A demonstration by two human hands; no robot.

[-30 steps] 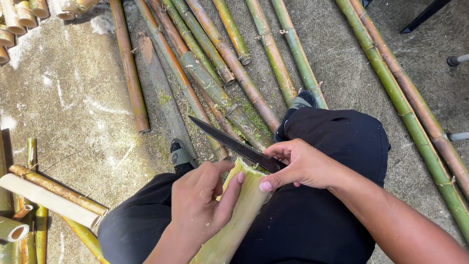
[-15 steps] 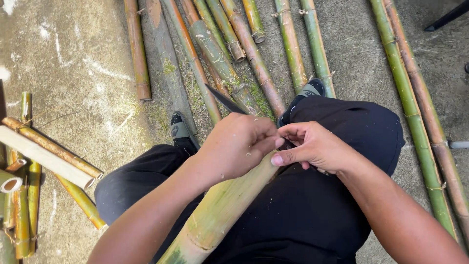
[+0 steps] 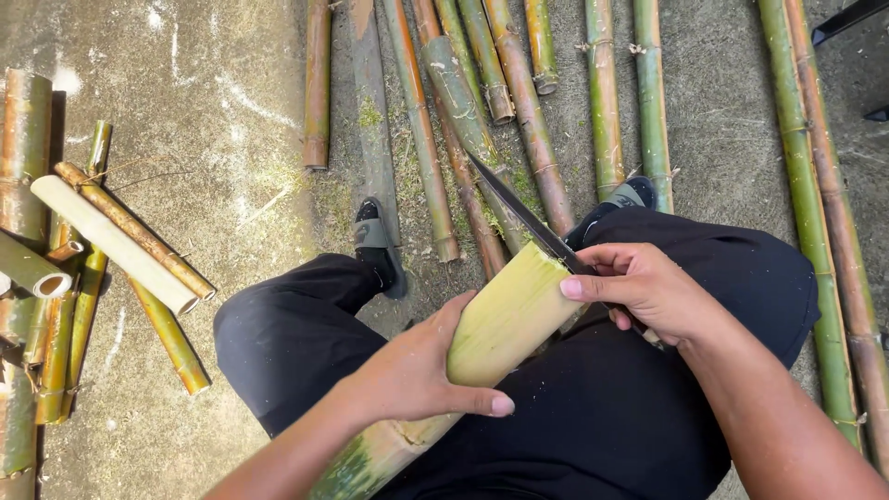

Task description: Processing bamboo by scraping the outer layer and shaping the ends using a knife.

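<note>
Concrete floor (image 3: 185, 120) strewn with bamboo poles (image 3: 528, 111) lies below; across the lap, left hand (image 3: 417, 370) fingers clasp the peeled bamboo section (image 3: 505, 319), right hand (image 3: 648, 287) grips a knife (image 3: 523, 213) at its end, and a slipping blade could likely cut the fingers.

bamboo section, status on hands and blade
Left hand grips bamboo section across lap. Right hand holds knife, blade at its far end. Nothing between them.

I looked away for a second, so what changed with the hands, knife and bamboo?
The left hand slid down the bamboo piece, baring its cut end. The knife blade, half hidden before, shows again at that end. The right hand keeps its grip on the knife; the bamboo stays across the lap.
</note>
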